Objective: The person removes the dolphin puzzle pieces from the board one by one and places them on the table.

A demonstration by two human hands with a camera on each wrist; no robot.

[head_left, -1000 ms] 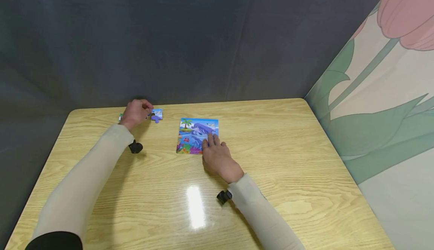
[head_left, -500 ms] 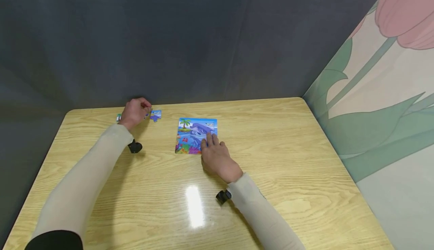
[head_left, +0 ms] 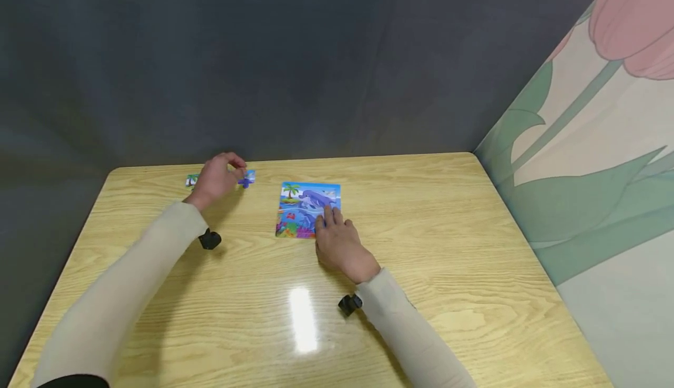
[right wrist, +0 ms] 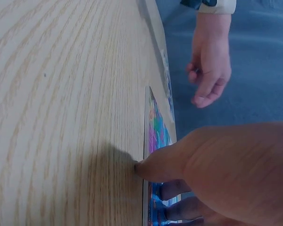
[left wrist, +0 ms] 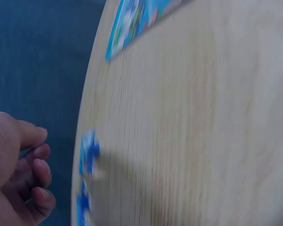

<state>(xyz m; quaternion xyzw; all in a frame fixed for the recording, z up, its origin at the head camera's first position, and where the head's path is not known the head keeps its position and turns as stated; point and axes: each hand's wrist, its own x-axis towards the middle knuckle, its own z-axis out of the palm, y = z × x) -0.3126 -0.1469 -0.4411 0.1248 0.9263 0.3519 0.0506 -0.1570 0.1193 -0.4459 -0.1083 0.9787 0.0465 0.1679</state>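
A dolphin jigsaw puzzle (head_left: 301, 203) with a palm tree and coral lies flat on the table, a little left of centre in the head view. My right hand (head_left: 339, 241) rests on its lower right corner, fingers stretched over the picture. In the right wrist view the thumb (right wrist: 155, 165) sits at the puzzle's near edge. Over the far left table edge hovers my left hand (head_left: 217, 178), fingers loosely bent with nothing between them. Below it are loose puzzle pieces: a blue one (head_left: 248, 178) to its right, a green one (head_left: 192, 181) to its left. The hand hides what lies between.
The wooden table (head_left: 421, 230) ends at a dark curtain (head_left: 295, 66) along the back. On the right stands a wall panel (head_left: 595, 195) with a tulip print. In the left wrist view the pieces (left wrist: 87, 153) lie close to the table's far edge.
My left hand has shifted slightly to the right above the pieces, uncovering more of the green one on the left. The right hand stays in place on the puzzle.
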